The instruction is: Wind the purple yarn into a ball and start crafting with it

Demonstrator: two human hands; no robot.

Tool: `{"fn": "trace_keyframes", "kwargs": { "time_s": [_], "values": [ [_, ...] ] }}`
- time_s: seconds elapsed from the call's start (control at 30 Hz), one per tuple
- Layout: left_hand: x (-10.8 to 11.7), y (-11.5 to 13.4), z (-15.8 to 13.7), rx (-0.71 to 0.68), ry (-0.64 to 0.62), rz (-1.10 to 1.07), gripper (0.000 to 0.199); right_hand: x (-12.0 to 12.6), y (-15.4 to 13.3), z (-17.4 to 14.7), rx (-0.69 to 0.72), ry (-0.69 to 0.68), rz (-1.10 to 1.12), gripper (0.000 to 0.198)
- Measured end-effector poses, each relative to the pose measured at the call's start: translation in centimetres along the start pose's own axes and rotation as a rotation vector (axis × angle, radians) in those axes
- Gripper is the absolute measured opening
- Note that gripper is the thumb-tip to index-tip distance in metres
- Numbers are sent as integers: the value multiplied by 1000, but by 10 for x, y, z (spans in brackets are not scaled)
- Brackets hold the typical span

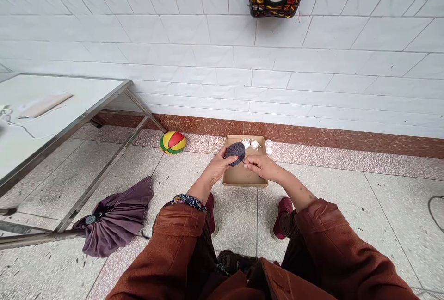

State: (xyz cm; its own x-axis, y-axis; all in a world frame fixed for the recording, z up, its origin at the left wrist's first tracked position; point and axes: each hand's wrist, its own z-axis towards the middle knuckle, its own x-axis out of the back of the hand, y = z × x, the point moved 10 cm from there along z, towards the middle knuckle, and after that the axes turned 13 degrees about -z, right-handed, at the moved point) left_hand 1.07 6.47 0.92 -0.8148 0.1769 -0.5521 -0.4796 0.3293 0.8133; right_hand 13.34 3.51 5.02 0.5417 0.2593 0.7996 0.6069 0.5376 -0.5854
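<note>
My left hand (221, 162) is closed around a dark purple-grey ball of yarn (236, 151), thumb across its front. Just to the right, my right hand (262, 167) has its fingertips pinched together close to the ball's edge. A short bit of yarn (244, 160) seems to run from the ball to those fingertips, though it is too small to see well. Below both hands a shallow cardboard box (244, 179) rests on the floor. Inside its far right corner lie small white yarn balls (254, 144), with more white balls (268, 143) outside its right edge.
A striped ball (173, 143) sits by the wall. A folded purple umbrella-like cloth (121, 219) lies at the left, near a metal-framed table (104, 88). On the wall hangs a black basket (277, 12). My shoes (282, 217) flank the box's near side. A cable (432, 210) lies far right.
</note>
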Motion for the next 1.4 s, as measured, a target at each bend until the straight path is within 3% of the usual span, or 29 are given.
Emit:
{"fn": "trace_keyframes", "kwargs": {
  "time_s": [0.13, 0.27, 0.4, 0.5, 0.73, 1.0, 1.27, 1.4],
  "values": [
    [0, 0, 2, -80, -26, 268, 67, 14, -12, -3, 32, 26, 97, 24],
    [-22, -12, -4, -25, -246, 431, 78, 32, -6, 0, 49, 156, 122, 23],
    [-50, -19, -19, 82, -490, 272, 91, 36, 16, 3, -11, 230, 101, 18],
    [-59, -14, -27, 108, -544, 90, 89, 29, 33, 3, -118, 218, 86, 19],
    [-37, -10, -21, 147, -356, -174, 74, 3, 41, 4, -235, 62, 0, 19],
    [-21, -9, -8, 108, -168, -378, 51, -2, 43, 5, -211, 64, -95, 20],
    [-6, 1, 0, -9, -11, -236, 47, 1, 9, -1, -34, 20, 13, 23],
    [5, 0, 4, -64, 65, 20, 60, 11, -8, -4, 31, 23, 111, 24]
  ]
}}
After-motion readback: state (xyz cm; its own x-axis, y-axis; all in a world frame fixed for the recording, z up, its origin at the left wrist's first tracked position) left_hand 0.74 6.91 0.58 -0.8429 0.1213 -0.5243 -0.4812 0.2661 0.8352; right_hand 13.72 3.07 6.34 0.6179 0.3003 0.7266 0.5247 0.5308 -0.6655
